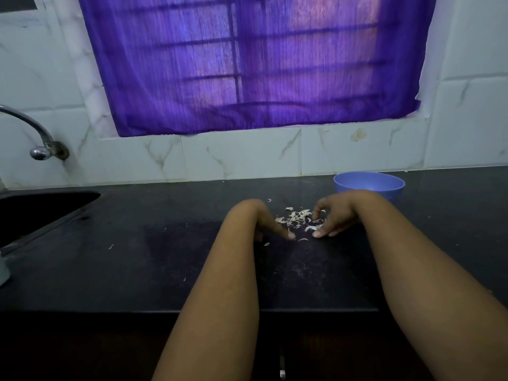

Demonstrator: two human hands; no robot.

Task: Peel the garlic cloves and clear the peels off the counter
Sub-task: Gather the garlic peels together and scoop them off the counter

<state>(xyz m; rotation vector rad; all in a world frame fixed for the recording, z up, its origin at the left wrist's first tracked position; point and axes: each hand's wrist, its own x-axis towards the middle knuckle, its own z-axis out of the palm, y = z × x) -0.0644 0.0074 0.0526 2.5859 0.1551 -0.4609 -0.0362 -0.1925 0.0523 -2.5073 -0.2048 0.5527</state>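
my left hand (268,222) rests on the dark speckled stone counter (165,257), wrist bent, fingers stretched out and relaxed, pointing right toward the small heap of pale, papery garlic peels (298,217). one fingertip lies flat on the counter just at the near edge of that heap. nothing is held in it.

my right hand (331,218) sits on the other side of the heap, bent inward at the wrist, fingers curved down over the peels. the fingertips touch the counter and some of the scraps at the heap's right edge; whether any peel is actually pinched between them i cannot tell, since the fingers hide it.

the heap lies between my two hands, near the middle of the counter. a few loose flakes lie apart from it: one (269,200) just behind, some in front by my left fingertip, and one (111,246) well off to the left.

behind my right wrist stands a round light-blue plastic bowl (369,184), close to the white marbled tile wall (247,155). i cannot see what is in it.

at far left is the dark sunken sink (41,207) with a curved chrome tap (35,133) above it. a purple sheer curtain (253,61) covers the window over the counter.
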